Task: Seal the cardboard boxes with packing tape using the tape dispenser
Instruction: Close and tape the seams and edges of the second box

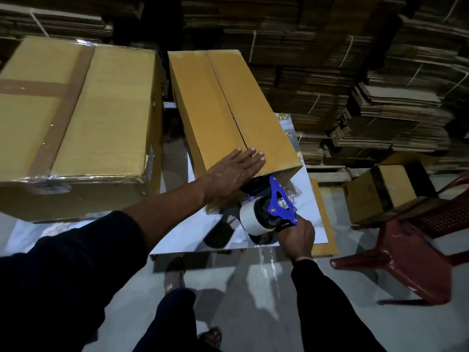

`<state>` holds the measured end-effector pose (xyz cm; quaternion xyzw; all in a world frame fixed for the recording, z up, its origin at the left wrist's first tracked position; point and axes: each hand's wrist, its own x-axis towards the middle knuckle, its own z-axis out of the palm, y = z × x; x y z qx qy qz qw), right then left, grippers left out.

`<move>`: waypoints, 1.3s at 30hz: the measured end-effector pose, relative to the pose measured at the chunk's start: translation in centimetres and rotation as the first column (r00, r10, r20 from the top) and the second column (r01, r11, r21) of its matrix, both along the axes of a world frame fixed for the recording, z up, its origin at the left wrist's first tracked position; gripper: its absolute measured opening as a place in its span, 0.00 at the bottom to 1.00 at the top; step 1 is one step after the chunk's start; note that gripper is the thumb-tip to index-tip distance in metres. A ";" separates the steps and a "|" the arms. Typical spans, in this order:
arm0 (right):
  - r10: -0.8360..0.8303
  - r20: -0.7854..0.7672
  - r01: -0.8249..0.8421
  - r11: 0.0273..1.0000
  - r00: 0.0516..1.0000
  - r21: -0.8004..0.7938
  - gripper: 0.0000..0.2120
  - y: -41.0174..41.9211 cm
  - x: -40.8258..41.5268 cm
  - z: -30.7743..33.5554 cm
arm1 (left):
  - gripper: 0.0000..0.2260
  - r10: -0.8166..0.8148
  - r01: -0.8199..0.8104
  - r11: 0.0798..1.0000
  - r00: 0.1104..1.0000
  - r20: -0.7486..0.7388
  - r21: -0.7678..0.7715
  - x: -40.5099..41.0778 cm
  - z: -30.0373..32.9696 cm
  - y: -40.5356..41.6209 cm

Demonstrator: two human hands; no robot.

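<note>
The narrow brown cardboard box (228,115) lies lengthwise on the glossy white worktop (311,212), its long axis running from the near edge, where the person stands, away toward the far edge, and its two top flaps meet in an untaped centre seam (229,107) that follows that same axis. The left hand (234,171) lies flat with straight fingers across the near end of the flaps, the fingertips reaching just over the seam and pressing the flaps down. Just below it, against the box's near end face, the right hand (297,236) is curled around the handle of the blue tape dispenser with a white roll of packing tape (269,212), whose blue head touches or nearly touches the end face right under the seam; whether tape has caught on the cardboard there I cannot tell. So the seam runs straight away from both hands, and the right hand with the dispenser is the nearer to its starting point; my judgement is that the coming pull must climb the near end face, turn over the top edge and travel along the seam toward the far end, with the left hand clearing the path. Beside this box, toward the left edge of the worktop, stands a larger brown cardboard box already crossed with tape (73,110).
</note>
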<state>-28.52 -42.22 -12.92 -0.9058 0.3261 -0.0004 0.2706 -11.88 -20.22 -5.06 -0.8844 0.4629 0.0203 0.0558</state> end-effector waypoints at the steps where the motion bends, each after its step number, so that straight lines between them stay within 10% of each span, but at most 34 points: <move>1: 0.011 0.006 -0.011 1.000 1.000 -0.010 0.06 -0.2 0.0 -0.1 | 0.31 -0.005 0.005 1.000 1.000 -0.002 -0.012 0.0 -0.1 0.1; 8: -0.115 -0.023 0.116 0.992 0.993 0.058 0.19 -1.0 -2.2 1.9 | 0.32 -0.039 0.041 0.993 0.999 0.026 -0.108 0.0 -0.5 0.8; 14: -0.073 0.044 0.048 0.912 0.996 0.408 0.04 -2.1 -3.4 3.4 | 0.47 -0.041 0.034 0.991 0.998 -0.055 -0.133 -0.4 0.4 0.8; 24: -0.312 0.193 0.033 0.594 0.930 0.804 0.19 -1.0 -0.9 8.5 | 0.31 0.106 -0.117 0.969 0.992 -0.061 -0.219 -1.3 1.0 -2.6; 31: -0.385 0.190 -0.002 0.438 0.903 0.899 0.07 0.6 1.7 9.9 | 0.33 0.084 -0.077 0.982 0.996 0.030 -0.174 -1.2 0.6 -2.9; 39: -0.336 0.232 -0.103 0.361 0.913 0.927 0.18 2.4 7.4 14.4 | 0.47 0.159 -0.161 0.980 0.987 -0.029 -0.119 -1.1 1.0 -3.9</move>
